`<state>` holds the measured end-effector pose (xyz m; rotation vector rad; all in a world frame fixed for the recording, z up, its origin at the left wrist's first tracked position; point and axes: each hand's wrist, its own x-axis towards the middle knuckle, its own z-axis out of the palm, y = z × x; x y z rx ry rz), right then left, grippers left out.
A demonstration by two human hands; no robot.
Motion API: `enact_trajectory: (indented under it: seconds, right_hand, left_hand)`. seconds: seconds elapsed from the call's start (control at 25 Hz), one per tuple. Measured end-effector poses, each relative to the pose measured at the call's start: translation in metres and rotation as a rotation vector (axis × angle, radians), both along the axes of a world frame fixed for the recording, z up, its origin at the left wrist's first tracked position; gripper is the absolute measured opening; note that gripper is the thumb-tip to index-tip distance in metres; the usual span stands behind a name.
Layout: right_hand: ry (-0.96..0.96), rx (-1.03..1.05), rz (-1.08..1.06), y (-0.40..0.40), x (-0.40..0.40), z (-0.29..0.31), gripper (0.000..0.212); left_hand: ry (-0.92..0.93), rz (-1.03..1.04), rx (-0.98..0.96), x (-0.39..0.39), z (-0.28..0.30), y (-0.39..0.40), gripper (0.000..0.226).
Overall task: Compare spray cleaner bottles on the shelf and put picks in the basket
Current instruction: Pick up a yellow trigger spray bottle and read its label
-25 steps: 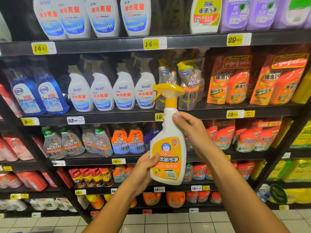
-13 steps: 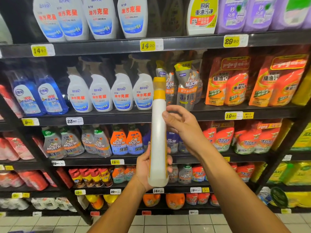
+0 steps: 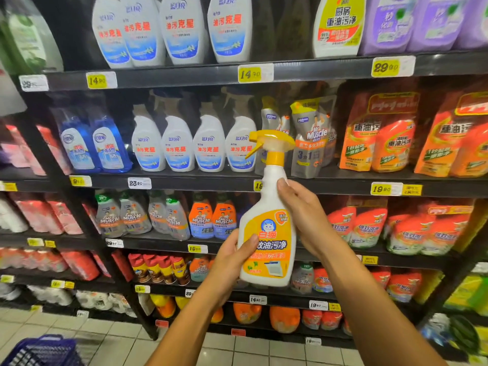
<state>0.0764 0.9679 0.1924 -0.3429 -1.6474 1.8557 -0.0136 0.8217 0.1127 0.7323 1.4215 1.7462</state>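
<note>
White plastic with an orange-yellow label: one spray bottle (image 3: 266, 241) is held up in front of the shelf (image 3: 317, 72), between both hands, level with the third tier from the top. Its long axis is upright, tilted slightly, with the yellow trigger head at the top. The nozzle points left and the label faces the camera.

Left hand (image 3: 229, 262): grip clamped on the bottle's lower left side, thumb across the label edge, fingers behind. Right hand (image 3: 306, 217): grip clamped on the bottle's right shoulder, thumb tip near the neck.

Behind the bottle, on the second tier:
- four white trigger bottles (image 3: 194, 143) in a row;
- two blue bottles (image 3: 95, 146) to their left;
- grey refill pouches (image 3: 311, 138) directly behind the trigger head, count unclear;
- orange pouches (image 3: 380, 138) toward the right edge.

Four white bottles stand on the top tier. Yellow price tags (image 3: 254, 73) line the shelf fronts. One blue basket (image 3: 39, 351) sits at the lower left corner of the view, on the tiled floor (image 3: 111, 342), well apart from the bottle.
</note>
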Motion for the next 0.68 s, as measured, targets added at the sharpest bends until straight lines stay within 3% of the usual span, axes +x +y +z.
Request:
enact_trajectory:
  seconds: [0.32,0.68]
  right_hand:
    - [0.018,0.004,0.085,-0.002,0.006,-0.006,0.04]
    - [-0.009,0.107,0.091,-0.001,0.021,-0.001,0.045]
  left_hand:
    - [0.007,0.014,0.026,0.017,0.002,-0.01,0.051]
    - [-0.014,-0.039,0.036,0.023,-0.001,-0.005,0.056]
